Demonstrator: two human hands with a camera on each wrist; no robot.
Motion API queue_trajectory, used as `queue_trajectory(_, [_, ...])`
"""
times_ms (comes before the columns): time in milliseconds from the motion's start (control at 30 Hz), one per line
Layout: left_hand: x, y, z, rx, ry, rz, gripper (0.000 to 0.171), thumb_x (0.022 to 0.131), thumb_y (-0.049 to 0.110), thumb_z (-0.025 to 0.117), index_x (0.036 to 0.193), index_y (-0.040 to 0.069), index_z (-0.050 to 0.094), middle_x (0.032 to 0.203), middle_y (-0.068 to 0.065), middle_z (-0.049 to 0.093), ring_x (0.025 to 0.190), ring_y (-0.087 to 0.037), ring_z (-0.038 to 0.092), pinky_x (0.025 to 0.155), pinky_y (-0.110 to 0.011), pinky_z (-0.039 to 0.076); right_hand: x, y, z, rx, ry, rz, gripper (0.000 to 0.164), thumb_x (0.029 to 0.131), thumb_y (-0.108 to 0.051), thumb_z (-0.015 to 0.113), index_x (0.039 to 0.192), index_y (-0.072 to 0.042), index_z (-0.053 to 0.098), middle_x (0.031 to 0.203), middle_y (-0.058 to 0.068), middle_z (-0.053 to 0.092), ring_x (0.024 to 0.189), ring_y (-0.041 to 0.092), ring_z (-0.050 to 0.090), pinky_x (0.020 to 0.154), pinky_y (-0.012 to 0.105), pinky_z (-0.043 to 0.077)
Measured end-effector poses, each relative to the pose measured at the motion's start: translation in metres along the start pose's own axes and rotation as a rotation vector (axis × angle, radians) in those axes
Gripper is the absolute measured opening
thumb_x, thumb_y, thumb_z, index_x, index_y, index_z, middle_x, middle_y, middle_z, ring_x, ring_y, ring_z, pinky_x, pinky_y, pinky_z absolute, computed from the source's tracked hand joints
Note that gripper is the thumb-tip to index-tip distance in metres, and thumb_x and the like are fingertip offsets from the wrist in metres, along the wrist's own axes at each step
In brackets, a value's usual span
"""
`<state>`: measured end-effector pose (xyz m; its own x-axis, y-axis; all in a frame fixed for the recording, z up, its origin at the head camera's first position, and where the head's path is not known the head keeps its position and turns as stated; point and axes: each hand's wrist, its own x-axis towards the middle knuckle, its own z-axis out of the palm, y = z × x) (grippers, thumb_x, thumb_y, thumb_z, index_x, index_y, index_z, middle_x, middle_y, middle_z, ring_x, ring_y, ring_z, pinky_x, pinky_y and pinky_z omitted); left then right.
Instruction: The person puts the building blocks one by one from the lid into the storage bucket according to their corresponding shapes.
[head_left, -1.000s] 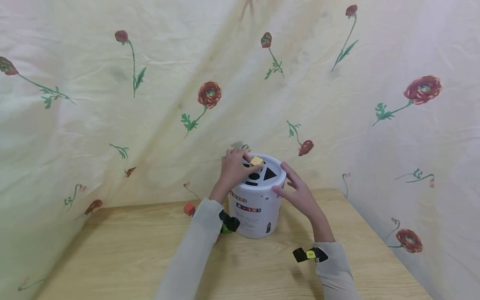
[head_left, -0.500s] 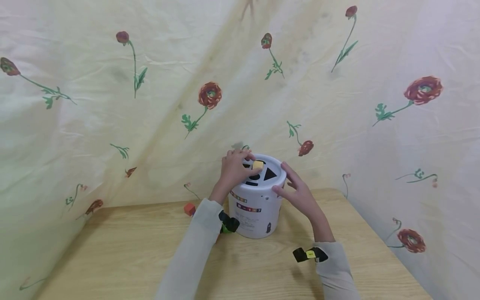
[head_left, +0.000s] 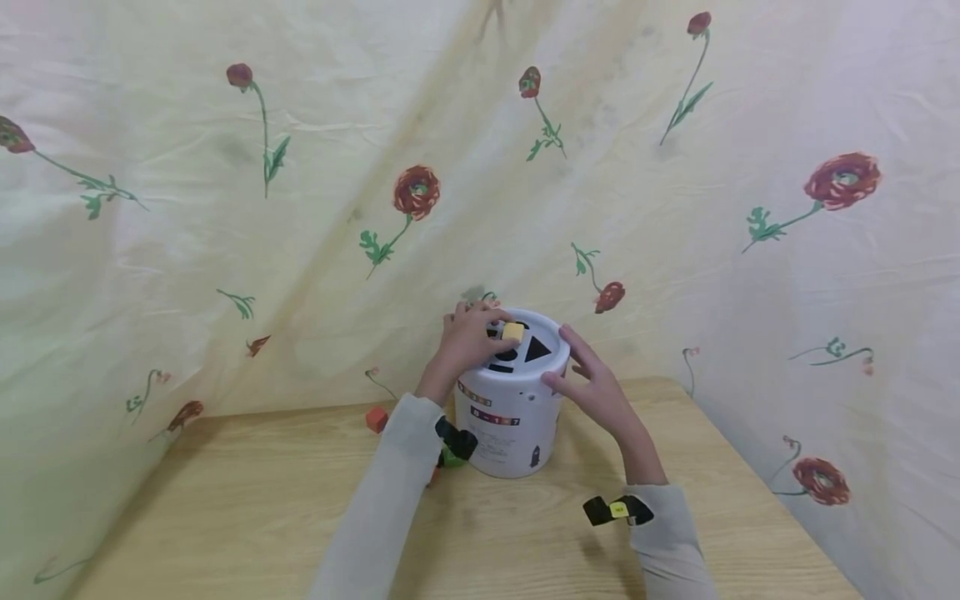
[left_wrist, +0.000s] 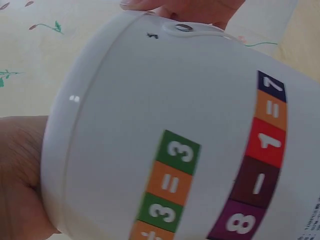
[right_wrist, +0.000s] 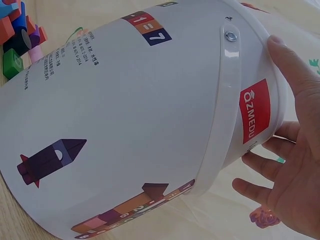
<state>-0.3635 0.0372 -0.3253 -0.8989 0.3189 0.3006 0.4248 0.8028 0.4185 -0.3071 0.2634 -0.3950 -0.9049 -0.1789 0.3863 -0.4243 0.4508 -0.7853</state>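
Observation:
A white shape-sorter bucket (head_left: 507, 446) stands upright, dark shaped holes in its lid (head_left: 551, 343). Between thumb and index finger, my left hand (head_left: 467, 337) pinches a yellow block (head_left: 513, 332) at the lid's holes; whether the block is partly inside one cannot be told. The lid hides most of that hand in the left wrist view, where the left hand (left_wrist: 22, 185) shows only in part. My right hand (right_wrist: 300, 150) rests on the bucket's opposite side, thumb at the rim and extended fingers spread along the wall, beside a white handle strap (right_wrist: 220, 120).
Left of the bucket lie an orange-red block (head_left: 377, 419) and a green block (head_left: 452, 457), partly behind the left sleeve. Several coloured blocks (right_wrist: 20, 37) are heaped there in the right wrist view. A flowered curtain (head_left: 315, 208) hangs behind the wooden table (head_left: 247, 500).
The yellow block has tipped and shifted slightly toward the near side of the lid, with the left fingers following. The right hand has kept its place on the bucket.

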Motion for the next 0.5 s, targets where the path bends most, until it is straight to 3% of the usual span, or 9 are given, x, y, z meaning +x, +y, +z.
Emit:
queue_trajectory(233, [0.0052,-0.0027,-0.0042,0.009,-0.061,0.018,0.044,0.093,0.044,0.072,0.132,0.025,0.067,0.153,-0.004,0.051,0.129,-0.031,0.043,0.111,-0.054,0.031,-0.0006,-0.0011,0.0007,0.001,-0.001,-0.007,0.084,0.095,-0.036,0.071,0.163,-0.021,0.023,0.171,0.006,0.020,0.155,0.034,0.026,0.118,0.064,0.030])
queue_trajectory(500, [0.0089,-0.0052,-0.0045,0.019,-0.080,0.046,0.040,0.097,0.041,0.067,0.132,0.023,0.066,0.137,-0.004,0.059,0.127,-0.030,0.044,0.112,-0.054,0.029,-0.0015,-0.0007,0.0005,0.001,0.001,-0.012,0.084,0.096,-0.035,0.071,0.163,-0.022,0.023,0.171,0.005,0.021,0.156,0.034,0.025,0.118,0.064,0.030])
